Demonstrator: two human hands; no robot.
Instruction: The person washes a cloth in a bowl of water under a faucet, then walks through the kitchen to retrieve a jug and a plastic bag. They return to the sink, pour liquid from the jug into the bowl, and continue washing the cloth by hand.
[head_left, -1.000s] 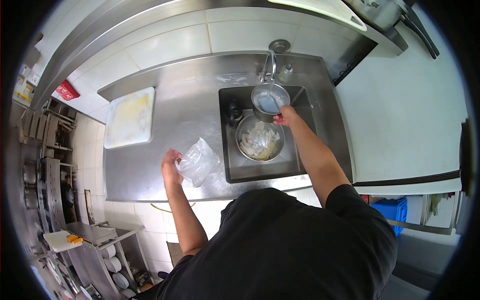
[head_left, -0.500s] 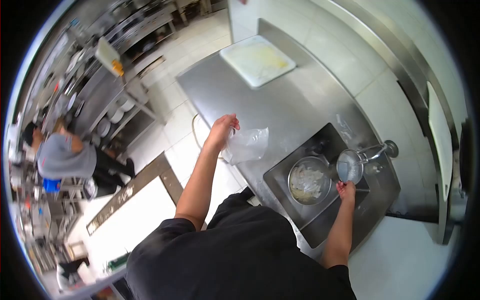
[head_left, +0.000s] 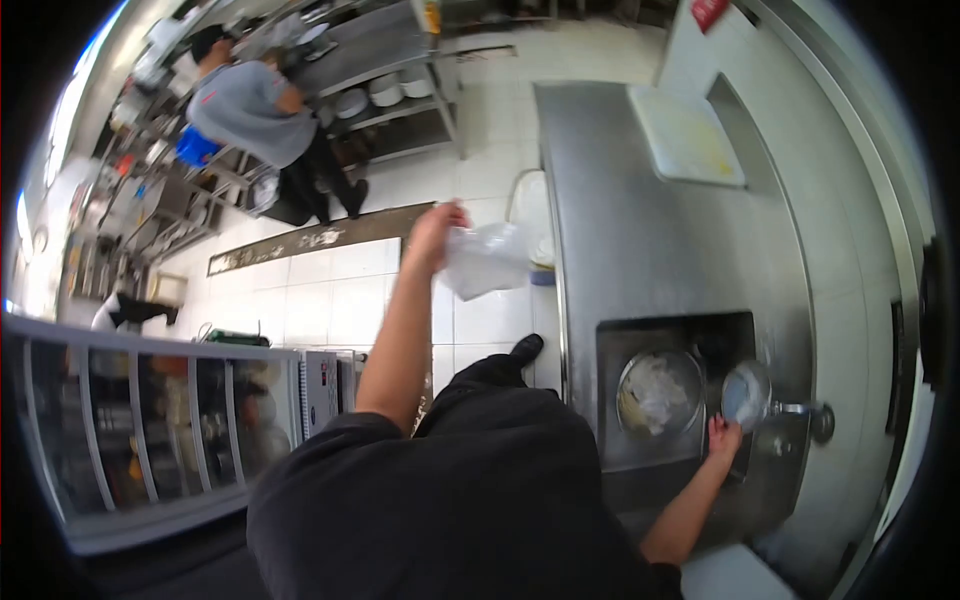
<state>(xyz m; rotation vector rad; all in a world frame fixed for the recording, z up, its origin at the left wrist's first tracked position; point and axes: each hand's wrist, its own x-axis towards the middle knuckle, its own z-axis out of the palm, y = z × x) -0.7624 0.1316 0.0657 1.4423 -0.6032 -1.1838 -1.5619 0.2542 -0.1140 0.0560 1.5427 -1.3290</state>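
Pinched in my left hand [head_left: 437,235] is a thin, see-through plastic bag [head_left: 485,265], hanging over the floor left of the steel counter [head_left: 630,250]. My right hand [head_left: 724,436] grips the near rim of a small round metal bowl [head_left: 745,390] at the right side of the sink [head_left: 625,335]. Something pale and bluish shows inside that bowl, blurred. Close beside it is the faucet [head_left: 795,408]. A larger metal bowl [head_left: 697,405] stands in the sink, holding whitish, wet-looking pieces whose kind I cannot make out.
A stained white cutting board [head_left: 690,140] lies at the counter's far end. Beside the counter stands a whitish container [head_left: 535,215]. A co-worker in a grey shirt [head_left: 250,110] stands by steel shelving at the upper left. A glass-fronted cabinet [head_left: 160,430] is at my left.
My view has turned left, bringing the cabinet into sight. The plastic bag in my left hand is now over the floor rather than near the counter edge. Both hands keep their holds.
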